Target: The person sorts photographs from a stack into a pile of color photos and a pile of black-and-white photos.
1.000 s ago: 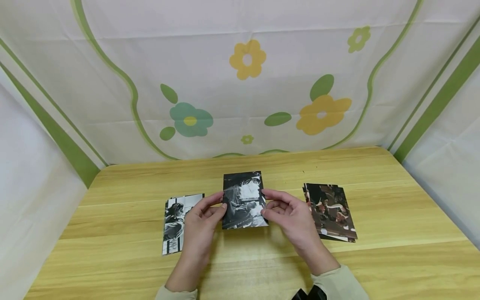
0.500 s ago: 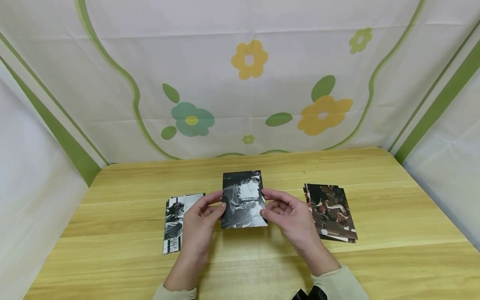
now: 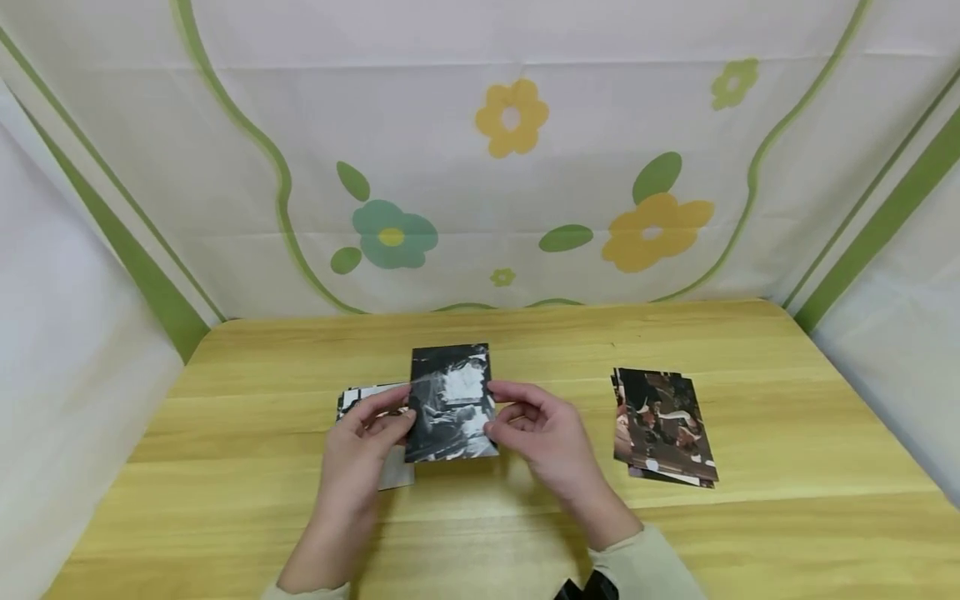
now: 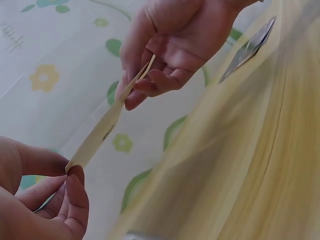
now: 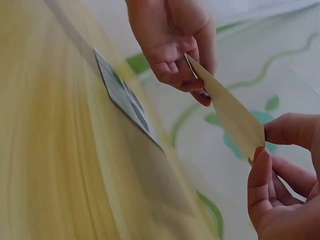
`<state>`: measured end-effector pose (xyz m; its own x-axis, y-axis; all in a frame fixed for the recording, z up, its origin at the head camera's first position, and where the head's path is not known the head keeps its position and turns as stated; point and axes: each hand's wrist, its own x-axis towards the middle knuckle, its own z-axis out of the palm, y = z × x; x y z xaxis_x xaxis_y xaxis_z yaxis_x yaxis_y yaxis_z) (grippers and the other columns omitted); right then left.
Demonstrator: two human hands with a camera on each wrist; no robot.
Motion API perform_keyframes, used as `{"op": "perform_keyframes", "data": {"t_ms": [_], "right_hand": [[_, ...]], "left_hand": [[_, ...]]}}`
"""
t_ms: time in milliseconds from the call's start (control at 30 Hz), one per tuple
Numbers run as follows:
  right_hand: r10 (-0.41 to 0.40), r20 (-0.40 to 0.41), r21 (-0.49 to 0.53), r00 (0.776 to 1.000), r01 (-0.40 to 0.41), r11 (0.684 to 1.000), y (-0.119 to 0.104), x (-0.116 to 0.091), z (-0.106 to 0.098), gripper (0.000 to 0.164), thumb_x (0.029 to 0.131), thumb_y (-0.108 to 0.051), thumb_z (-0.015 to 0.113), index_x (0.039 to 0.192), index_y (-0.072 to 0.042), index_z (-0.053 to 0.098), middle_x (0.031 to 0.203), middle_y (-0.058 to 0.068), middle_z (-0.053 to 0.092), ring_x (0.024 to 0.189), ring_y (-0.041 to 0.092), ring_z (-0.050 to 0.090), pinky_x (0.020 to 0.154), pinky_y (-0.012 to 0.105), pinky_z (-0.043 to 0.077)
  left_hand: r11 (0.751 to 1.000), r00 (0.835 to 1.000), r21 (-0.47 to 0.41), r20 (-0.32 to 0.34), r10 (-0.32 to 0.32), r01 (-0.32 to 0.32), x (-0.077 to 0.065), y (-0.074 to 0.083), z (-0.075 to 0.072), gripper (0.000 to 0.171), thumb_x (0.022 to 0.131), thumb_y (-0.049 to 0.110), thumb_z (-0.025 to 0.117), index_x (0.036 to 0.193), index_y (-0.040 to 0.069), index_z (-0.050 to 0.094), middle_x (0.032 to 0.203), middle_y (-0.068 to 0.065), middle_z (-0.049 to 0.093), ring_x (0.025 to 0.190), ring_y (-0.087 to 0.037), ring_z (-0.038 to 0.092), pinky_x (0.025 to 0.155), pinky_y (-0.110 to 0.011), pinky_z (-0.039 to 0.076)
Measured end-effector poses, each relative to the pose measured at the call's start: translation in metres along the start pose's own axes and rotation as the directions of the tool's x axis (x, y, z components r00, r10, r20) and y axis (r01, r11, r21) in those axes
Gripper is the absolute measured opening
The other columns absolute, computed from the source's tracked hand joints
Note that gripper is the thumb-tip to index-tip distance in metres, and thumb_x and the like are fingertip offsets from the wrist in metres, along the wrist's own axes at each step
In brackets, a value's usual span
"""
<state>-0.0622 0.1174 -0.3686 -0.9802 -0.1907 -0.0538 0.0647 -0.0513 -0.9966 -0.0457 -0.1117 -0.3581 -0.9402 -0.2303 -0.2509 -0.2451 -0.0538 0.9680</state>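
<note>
Between my two hands I hold black-and-white photo prints (image 3: pixel 448 400), tilted up above the table. My left hand (image 3: pixel 352 462) pinches the left edge with thumb and fingers. My right hand (image 3: pixel 551 437) pinches the opposite edge the same way. From the left wrist view, the pale back of the prints (image 4: pixel 100 132) shows nearly edge-on, and the edge by the right hand parts into two layers. A pile of black-and-white photos (image 3: pixel 399 472) lies on the table behind my left hand, partly hidden by it and the held prints.
To the right lies a second pile of photos (image 3: pixel 667 425), slightly fanned, with a dark brownish picture on top. The wooden table (image 3: pixel 787 400) ends at a white curtain (image 3: pixel 450 167) with printed flowers. A black object (image 3: pixel 588 586) shows by the right sleeve.
Both hands have moved left together with the held prints, which now overlap the left pile in the head view. The grip is the same, and the head view has shifted slightly.
</note>
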Motion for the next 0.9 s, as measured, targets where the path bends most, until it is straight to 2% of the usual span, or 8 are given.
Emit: {"op": "perform_keyframes", "data": {"t_ms": [167, 267, 433, 567, 633, 700, 800, 900], "right_hand": [[-0.003, 0.061, -0.02, 0.998, 0.004, 1.0, 0.004, 0.007, 0.037, 0.05, 0.088, 0.004, 0.08, 0.136, -0.001, 0.07, 0.127, 0.021, 0.07, 0.094, 0.013, 0.07, 0.08, 0.02, 0.061], [0.003, 0.101, -0.015, 0.995, -0.002, 1.0, 0.006, 0.009, 0.055, 0.048, 0.09, 0.001, 0.081, 0.136, -0.004, 0.071, 0.128, 0.018, 0.07, 0.094, 0.011, 0.069, 0.08, 0.02, 0.06], [0.009, 0.106, -0.019, 0.994, -0.007, 1.0, 0.009, 0.012, 0.071, 0.047, 0.09, 0.0, 0.08, 0.136, -0.006, 0.072, 0.127, 0.016, 0.069, 0.093, 0.011, 0.068, 0.081, 0.018, 0.058], [0.03, 0.095, -0.093, 0.995, -0.021, 0.995, 0.015, 0.016, 0.078, 0.048, 0.088, 0.001, 0.081, 0.134, -0.006, 0.072, 0.124, 0.013, 0.07, 0.091, 0.012, 0.068, 0.078, 0.017, 0.057], [0.052, 0.093, -0.148, 0.994, -0.038, 0.988, 0.019, 0.017, 0.081, 0.048, 0.087, 0.001, 0.082, 0.133, -0.005, 0.073, 0.119, 0.011, 0.071, 0.09, 0.012, 0.068, 0.078, 0.018, 0.057], [0.069, 0.088, -0.21, 0.994, -0.05, 0.976, 0.023, 0.019, 0.083, 0.048, 0.085, 0.003, 0.082, 0.131, -0.005, 0.073, 0.113, 0.008, 0.072, 0.087, 0.011, 0.068, 0.077, 0.02, 0.057], [0.087, 0.088, -0.274, 0.992, -0.06, 0.96, 0.029, 0.02, 0.085, 0.047, 0.083, 0.003, 0.082, 0.129, -0.003, 0.073, 0.107, 0.006, 0.072, 0.085, 0.01, 0.068, 0.078, 0.023, 0.057], [0.08, 0.094, -0.3, 0.992, -0.049, 0.953, 0.033, 0.019, 0.084, 0.046, 0.082, 0.004, 0.082, 0.127, 0.0, 0.073, 0.106, 0.007, 0.072, 0.084, 0.01, 0.067, 0.077, 0.024, 0.057]], "left_hand": [[0.999, 0.999, 0.011, -0.033, -0.037, 0.037, 0.001, 0.001, -0.041, 0.041, 0.097, 0.008, 0.078, 0.137, 0.014, 0.073, 0.116, 0.015, 0.073, 0.102, -0.006, 0.068, 0.088, -0.022, 0.057], [0.999, 0.997, 0.009, -0.07, -0.033, 0.034, -0.001, 0.0, -0.061, 0.038, 0.098, 0.009, 0.079, 0.135, 0.016, 0.075, 0.117, 0.018, 0.074, 0.102, -0.004, 0.067, 0.087, -0.02, 0.058], [0.999, 0.995, 0.017, -0.092, -0.04, 0.041, 0.0, -0.006, -0.077, 0.035, 0.098, 0.01, 0.08, 0.132, 0.017, 0.077, 0.115, 0.02, 0.075, 0.099, -0.001, 0.07, 0.085, -0.02, 0.059], [0.991, 0.996, 0.118, -0.075, -0.058, 0.066, 0.006, -0.013, -0.084, 0.041, 0.098, 0.009, 0.078, 0.138, 0.013, 0.073, 0.113, 0.023, 0.073, 0.094, -0.001, 0.07, 0.081, -0.02, 0.058], [0.977, 0.995, 0.195, -0.058, -0.078, 0.088, 0.009, -0.016, -0.086, 0.046, 0.098, 0.007, 0.077, 0.143, 0.009, 0.068, 0.116, 0.02, 0.073, 0.09, -0.002, 0.069, 0.079, -0.021, 0.058], [0.957, 0.995, 0.272, -0.042, -0.091, 0.099, 0.012, -0.02, -0.087, 0.05, 0.098, 0.006, 0.075, 0.147, 0.005, 0.063, 0.125, 0.009, 0.073, 0.089, -0.002, 0.068, 0.077, -0.022, 0.058], [0.916, 0.995, 0.389, -0.036, -0.091, 0.097, 0.015, -0.025, -0.087, 0.05, 0.099, 0.008, 0.074, 0.148, 0.005, 0.062, 0.139, -0.012, 0.07, 0.09, 0.0, 0.067, 0.076, -0.022, 0.059], [0.871, 0.997, 0.484, -0.045, -0.066, 0.079, 0.014, -0.028, -0.085, 0.048, 0.098, 0.011, 0.075, 0.145, 0.005, 0.065, 0.147, -0.02, 0.066, 0.092, 0.0, 0.067, 0.075, -0.021, 0.058]]}}
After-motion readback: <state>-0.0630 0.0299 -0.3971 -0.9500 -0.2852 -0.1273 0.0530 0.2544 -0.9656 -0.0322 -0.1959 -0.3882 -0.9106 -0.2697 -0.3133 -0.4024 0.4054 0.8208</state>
